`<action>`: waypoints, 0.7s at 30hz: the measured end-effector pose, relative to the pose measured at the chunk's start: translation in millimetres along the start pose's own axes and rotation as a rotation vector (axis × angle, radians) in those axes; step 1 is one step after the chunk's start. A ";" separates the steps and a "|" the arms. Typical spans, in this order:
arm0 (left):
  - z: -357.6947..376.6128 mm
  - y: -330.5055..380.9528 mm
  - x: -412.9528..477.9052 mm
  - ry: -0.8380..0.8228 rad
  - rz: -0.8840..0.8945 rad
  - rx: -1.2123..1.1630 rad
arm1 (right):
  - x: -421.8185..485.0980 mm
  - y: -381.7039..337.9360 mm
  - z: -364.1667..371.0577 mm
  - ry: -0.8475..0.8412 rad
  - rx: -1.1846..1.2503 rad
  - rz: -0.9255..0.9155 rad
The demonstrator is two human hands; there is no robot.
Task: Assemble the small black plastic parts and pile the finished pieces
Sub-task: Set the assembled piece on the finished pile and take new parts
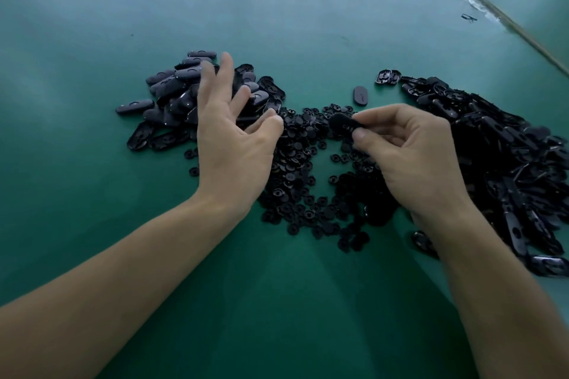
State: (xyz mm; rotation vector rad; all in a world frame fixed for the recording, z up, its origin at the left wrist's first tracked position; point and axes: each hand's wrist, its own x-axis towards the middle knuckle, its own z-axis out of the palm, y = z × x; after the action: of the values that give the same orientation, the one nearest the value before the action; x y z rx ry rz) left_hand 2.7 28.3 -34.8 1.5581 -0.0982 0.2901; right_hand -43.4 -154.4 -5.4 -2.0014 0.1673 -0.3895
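Right hand (pixel 409 160) pinches black, seemingly oval part (pixel 343 125).

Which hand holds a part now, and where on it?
The right hand pinches a black oval plastic part by its right end, between thumb and fingertips. The left hand holds nothing.

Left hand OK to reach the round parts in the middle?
Likely yes: the left hand is open and empty, its thumb at the edge of the round parts, with nothing between them.

Left hand (pixel 229 135) spread open (well splayed); right hand (pixel 412 157) pinches an oval piece (pixel 342 124).
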 end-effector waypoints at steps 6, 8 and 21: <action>3.6 6.6 -6.3 -0.119 0.056 0.014 | -4.2 -3.9 6.7 -0.119 0.268 0.035; 4.1 9.0 -9.5 -0.215 0.084 0.029 | -5.5 -4.3 8.8 -0.146 0.317 0.026; 3.9 4.8 -7.7 -0.249 0.047 -0.093 | -10.4 5.8 11.0 -0.016 -0.458 -0.152</action>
State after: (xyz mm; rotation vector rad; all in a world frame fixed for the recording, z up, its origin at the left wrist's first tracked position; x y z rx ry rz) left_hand -5.4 23.4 -31.9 1.4951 -0.3385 0.1255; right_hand -49.1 -144.7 -17.2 -2.4780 0.0999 -0.4617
